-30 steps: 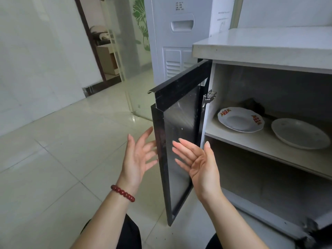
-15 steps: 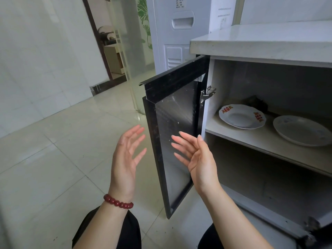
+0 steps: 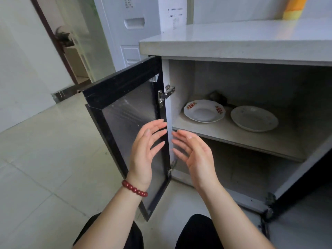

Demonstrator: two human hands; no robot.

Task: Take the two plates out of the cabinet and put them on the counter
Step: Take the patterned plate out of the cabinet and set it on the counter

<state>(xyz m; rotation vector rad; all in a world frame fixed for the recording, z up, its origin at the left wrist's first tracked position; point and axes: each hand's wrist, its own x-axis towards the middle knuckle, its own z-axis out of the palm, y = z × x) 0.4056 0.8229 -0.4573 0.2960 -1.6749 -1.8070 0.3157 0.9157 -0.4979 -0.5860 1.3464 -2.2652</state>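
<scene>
Two plates lie side by side on the upper shelf (image 3: 233,139) of the open cabinet. The left plate (image 3: 204,110) is white with red patterns on its rim. The right plate (image 3: 254,118) is plain white. Above them runs the pale grey counter (image 3: 233,40). My left hand (image 3: 145,150), with a red bead bracelet on its wrist, and my right hand (image 3: 194,153) hover palms facing each other in front of the cabinet's left edge, below and left of the plates. Both hands hold nothing, fingers apart.
The black-framed glass door (image 3: 124,123) stands open to the left, just behind my left hand. A second door (image 3: 305,186) hangs open at the right. A yellow object (image 3: 294,8) stands on the counter's far right. A white refrigerator (image 3: 136,33) stands behind the door. Pale tiled floor (image 3: 45,159) lies to the left.
Both hands have moved right and closer together, from in front of the open door toward the cabinet opening. The view has shifted right, showing more of the counter top.
</scene>
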